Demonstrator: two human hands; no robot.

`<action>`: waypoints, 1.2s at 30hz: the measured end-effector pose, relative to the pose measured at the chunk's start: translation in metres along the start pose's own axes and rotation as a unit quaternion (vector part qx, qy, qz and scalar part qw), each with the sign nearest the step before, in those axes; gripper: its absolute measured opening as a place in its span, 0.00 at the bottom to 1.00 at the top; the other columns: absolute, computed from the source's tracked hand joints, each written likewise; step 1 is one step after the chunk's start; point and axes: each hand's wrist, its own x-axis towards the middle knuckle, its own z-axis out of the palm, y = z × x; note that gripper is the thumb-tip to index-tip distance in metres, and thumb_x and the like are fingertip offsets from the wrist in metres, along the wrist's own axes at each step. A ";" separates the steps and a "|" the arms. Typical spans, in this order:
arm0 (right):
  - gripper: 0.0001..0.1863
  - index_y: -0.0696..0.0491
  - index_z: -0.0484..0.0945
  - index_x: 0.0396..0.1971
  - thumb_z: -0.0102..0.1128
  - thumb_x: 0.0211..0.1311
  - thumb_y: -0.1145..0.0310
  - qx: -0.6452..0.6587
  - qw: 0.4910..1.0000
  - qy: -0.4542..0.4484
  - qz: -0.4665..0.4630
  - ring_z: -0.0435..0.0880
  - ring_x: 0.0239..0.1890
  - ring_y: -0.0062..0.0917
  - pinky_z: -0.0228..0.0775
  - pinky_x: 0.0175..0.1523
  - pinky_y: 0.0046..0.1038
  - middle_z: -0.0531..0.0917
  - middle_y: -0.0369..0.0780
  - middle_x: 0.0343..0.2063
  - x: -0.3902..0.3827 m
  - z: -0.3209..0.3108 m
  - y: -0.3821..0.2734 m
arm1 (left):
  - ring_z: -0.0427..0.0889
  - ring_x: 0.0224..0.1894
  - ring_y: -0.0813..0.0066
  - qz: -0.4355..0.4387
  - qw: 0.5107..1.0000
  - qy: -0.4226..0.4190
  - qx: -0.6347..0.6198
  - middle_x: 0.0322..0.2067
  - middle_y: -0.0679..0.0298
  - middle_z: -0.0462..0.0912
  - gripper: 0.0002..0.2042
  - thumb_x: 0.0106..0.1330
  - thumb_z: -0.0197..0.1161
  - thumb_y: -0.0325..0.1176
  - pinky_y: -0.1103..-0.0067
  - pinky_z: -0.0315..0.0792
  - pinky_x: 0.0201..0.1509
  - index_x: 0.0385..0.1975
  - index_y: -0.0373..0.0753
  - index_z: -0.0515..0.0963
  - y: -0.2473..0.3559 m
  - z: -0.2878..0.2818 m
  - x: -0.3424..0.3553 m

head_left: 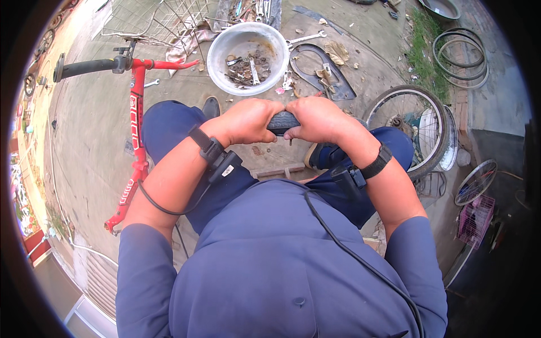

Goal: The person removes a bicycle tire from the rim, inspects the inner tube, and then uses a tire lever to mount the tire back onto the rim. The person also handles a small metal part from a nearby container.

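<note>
In the middle of the view, between my knees, I hold a dark treaded tire (pixel 280 123) held nearly edge-on. My left hand (pixel 253 120) grips it from the left and my right hand (pixel 313 120) from the right, fingers curled over it and thumbs on the near side. The two hands are close together, with the tread showing between them. Most of the tire and anything inside it is hidden. Beyond my hands sits a white basin (pixel 216 62) with rusty small parts and tools inside.
A red bicycle frame (pixel 137 104) is at my left. Ahead lie a wire basket (pixel 155 22), spanners (pixel 309 36) and a dark plastic guard (pixel 344 87). At right are a spoked wheel (pixel 422 93), several loose tires (pixel 482 70), another rim (pixel 462 194) and a pink wire cage (pixel 476 222).
</note>
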 end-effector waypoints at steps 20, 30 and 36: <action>0.27 0.54 0.84 0.38 0.82 0.47 0.49 0.010 0.997 0.047 0.059 0.88 0.43 0.46 0.78 0.50 0.43 0.88 0.48 0.35 0.028 -0.021 0.020 | 0.84 0.47 0.48 -0.039 0.995 0.063 0.065 0.39 0.53 0.85 0.22 0.49 0.82 0.39 0.62 0.76 0.51 0.41 0.38 0.82 -0.011 -0.025 0.025; 0.22 0.52 0.85 0.38 0.78 0.52 0.50 -0.011 0.988 0.140 0.067 0.87 0.46 0.42 0.78 0.51 0.42 0.87 0.45 0.37 0.023 -0.015 0.015 | 0.82 0.44 0.49 -0.006 0.979 0.161 0.122 0.37 0.54 0.82 0.21 0.52 0.80 0.39 0.61 0.76 0.50 0.42 0.39 0.81 -0.023 -0.012 0.026; 0.21 0.52 0.86 0.39 0.79 0.50 0.54 -0.023 0.995 0.092 0.042 0.87 0.46 0.44 0.79 0.51 0.43 0.88 0.46 0.39 0.019 -0.027 0.029 | 0.82 0.43 0.49 0.003 0.975 0.172 0.140 0.37 0.54 0.81 0.22 0.52 0.80 0.41 0.60 0.77 0.47 0.42 0.38 0.80 -0.010 -0.002 0.035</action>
